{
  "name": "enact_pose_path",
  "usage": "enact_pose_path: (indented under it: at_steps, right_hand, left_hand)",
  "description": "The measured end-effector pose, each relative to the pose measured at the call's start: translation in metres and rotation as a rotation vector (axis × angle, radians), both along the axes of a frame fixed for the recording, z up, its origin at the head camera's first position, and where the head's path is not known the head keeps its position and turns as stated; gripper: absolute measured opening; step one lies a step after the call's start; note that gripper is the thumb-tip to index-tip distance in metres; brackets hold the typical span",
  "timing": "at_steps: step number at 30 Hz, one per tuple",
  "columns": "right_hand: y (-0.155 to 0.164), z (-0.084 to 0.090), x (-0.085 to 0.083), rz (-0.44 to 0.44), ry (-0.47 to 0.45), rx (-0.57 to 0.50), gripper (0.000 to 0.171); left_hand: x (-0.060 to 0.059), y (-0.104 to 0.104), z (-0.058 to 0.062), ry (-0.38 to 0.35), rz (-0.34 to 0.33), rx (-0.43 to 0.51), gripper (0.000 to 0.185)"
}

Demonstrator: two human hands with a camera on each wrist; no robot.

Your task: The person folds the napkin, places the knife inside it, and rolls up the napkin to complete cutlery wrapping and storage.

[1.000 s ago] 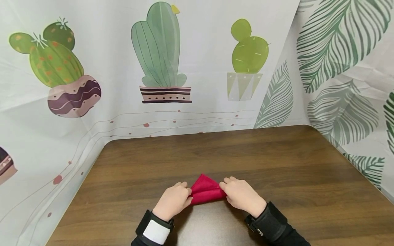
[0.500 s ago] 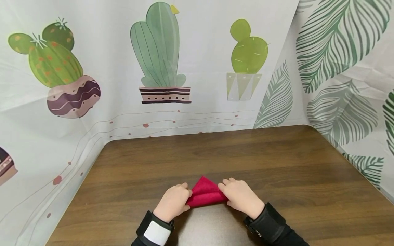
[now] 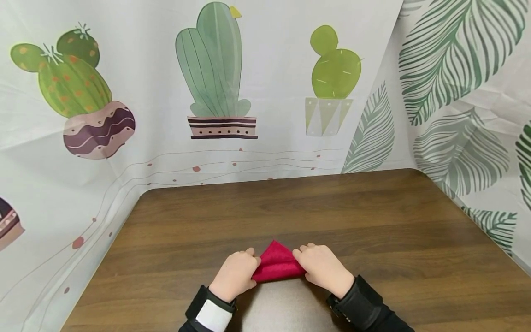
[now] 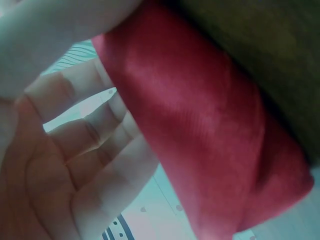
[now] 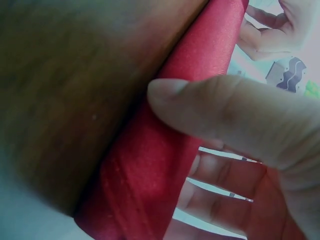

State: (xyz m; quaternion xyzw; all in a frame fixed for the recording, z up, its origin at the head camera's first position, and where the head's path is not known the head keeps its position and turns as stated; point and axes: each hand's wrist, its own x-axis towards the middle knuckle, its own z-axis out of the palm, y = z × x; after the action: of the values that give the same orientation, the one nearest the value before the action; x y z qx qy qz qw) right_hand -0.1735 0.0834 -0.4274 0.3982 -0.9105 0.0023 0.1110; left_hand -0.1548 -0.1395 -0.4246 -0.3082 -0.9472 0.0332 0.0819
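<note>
A red cloth (image 3: 278, 271), rolled along its near side, lies at the front middle of the table, with a pointed corner sticking out away from me. My left hand (image 3: 235, 275) grips the roll's left end, and my right hand (image 3: 325, 267) holds the right end. In the right wrist view the thumb (image 5: 195, 102) presses the near face of the rolled cloth (image 5: 145, 165) while the other fingers go behind it. The left wrist view shows the cloth (image 4: 190, 110) as a thick band, with several fingers (image 4: 107, 172) reaching behind it. Their tips are hidden.
The brown wooden table (image 3: 265, 207) extends beyond and to both sides of the hands. White hangings printed with cacti (image 3: 215, 69) and leaves (image 3: 460, 60) stand behind its far edge and along its sides. Each wrist wears a black band (image 3: 361, 302).
The rolled cloth and both hands have shifted slightly toward me. More of the roll's left end showed as the left fingers moved along it; both hands keep their hold.
</note>
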Motion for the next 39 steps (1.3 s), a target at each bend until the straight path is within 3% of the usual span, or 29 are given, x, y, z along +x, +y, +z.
enact_pose_path:
  at_steps: [9,18,30,34,39]
  right_hand:
    - [0.004,0.002,-0.001,0.037,-0.051,-0.013,0.031]
    - [0.007,0.007,-0.001,0.087,-0.059,-0.074,0.031]
    - [0.009,0.012,0.003,0.056,-0.287,-0.084,0.019]
    - [0.009,0.011,0.003,0.036,-0.246,-0.065,0.014]
    - [0.009,0.005,0.001,0.022,-0.093,-0.047,0.015]
  left_hand:
    - [0.001,0.001,0.001,-0.002,-0.052,0.021,0.028]
    - [0.002,0.000,0.003,0.062,-0.093,0.038,0.023]
    - [0.005,-0.007,0.006,-0.106,-0.065,0.113,0.019]
    - [0.004,-0.006,0.005,-0.091,-0.052,0.109,0.017]
    - [0.002,-0.003,0.000,-0.019,-0.014,0.094,0.015]
